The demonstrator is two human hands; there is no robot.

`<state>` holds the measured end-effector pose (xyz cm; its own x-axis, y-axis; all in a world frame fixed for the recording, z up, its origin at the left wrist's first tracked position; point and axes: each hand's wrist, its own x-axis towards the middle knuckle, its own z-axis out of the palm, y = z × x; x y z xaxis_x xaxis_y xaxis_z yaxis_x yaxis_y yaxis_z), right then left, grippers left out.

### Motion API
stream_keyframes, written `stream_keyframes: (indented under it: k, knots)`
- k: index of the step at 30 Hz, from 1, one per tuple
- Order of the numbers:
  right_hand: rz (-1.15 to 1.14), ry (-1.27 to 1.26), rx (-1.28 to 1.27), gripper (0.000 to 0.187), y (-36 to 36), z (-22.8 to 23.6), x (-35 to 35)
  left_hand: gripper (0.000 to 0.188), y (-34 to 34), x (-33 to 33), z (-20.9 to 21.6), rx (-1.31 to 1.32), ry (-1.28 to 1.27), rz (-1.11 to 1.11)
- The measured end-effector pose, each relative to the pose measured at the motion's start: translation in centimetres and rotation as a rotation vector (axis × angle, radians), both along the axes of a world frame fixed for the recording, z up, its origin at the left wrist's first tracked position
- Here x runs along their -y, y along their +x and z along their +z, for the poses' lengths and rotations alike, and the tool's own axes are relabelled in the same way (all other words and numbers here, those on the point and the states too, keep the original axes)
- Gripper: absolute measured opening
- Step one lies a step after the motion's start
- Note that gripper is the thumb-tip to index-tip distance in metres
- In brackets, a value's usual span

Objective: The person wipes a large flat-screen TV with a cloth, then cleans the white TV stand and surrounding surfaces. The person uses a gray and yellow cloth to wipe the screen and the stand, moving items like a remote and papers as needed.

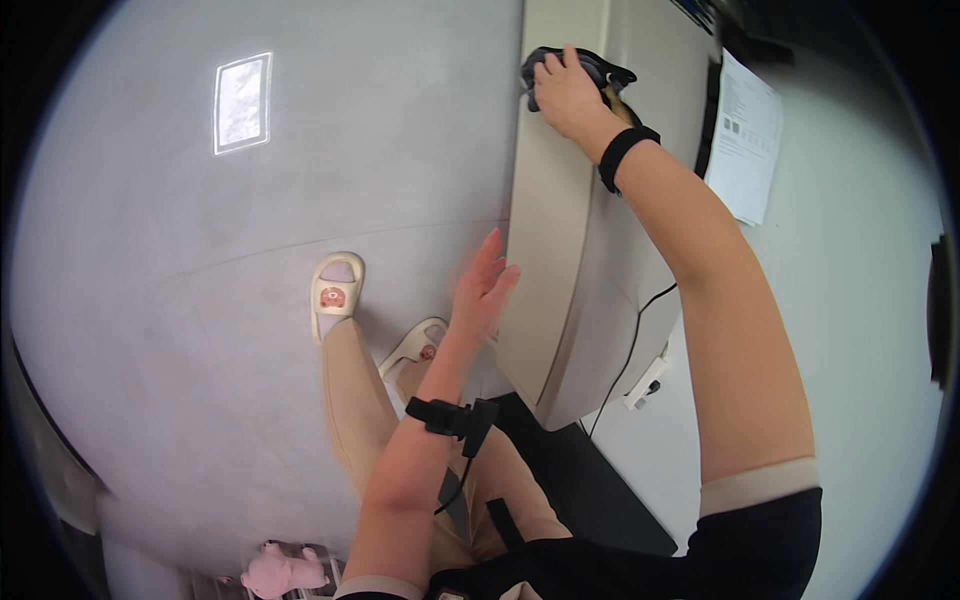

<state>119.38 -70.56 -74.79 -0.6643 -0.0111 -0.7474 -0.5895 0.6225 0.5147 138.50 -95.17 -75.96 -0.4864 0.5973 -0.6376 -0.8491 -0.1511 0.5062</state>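
My right hand [568, 97] reaches far forward, its fingers curled over a dark grey and black, soft-looking bundle [612, 72]. The bundle rests on or against the top of a beige cabinet-like unit [556, 210]; its exact kind is hard to make out. Something yellowish shows beside it under my wrist. Closer to me, my left hand [486, 284] hangs in the air by the unit's left edge, slightly blurred. Its fingers are stretched out and nothing lies in them.
Grey glossy floor [200, 240] spreads to the left, beneath my feet in cream slippers [338, 300]. Printed sheets [745, 140] lie at the right. A black cable [634, 335] runs down near a white power strip [650, 382]. A pink plush toy [285, 572] sits at the bottom.
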Motion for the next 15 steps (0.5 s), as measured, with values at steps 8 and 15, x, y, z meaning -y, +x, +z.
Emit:
stream_keyframes:
  k: [8, 15]
  knots:
    - [-0.035, -0.244, -0.108, 0.023, 1.3, 8.9, -4.3, 0.063, -1.5, -0.4, 1.1, -0.047, -0.003, 0.103]
    - [-0.385, -0.501, -0.591, 0.031, -5.6, 14.8, -10.7, 0.067, -1.7, -0.1, 1.0, -0.043, 0.017, 0.110]
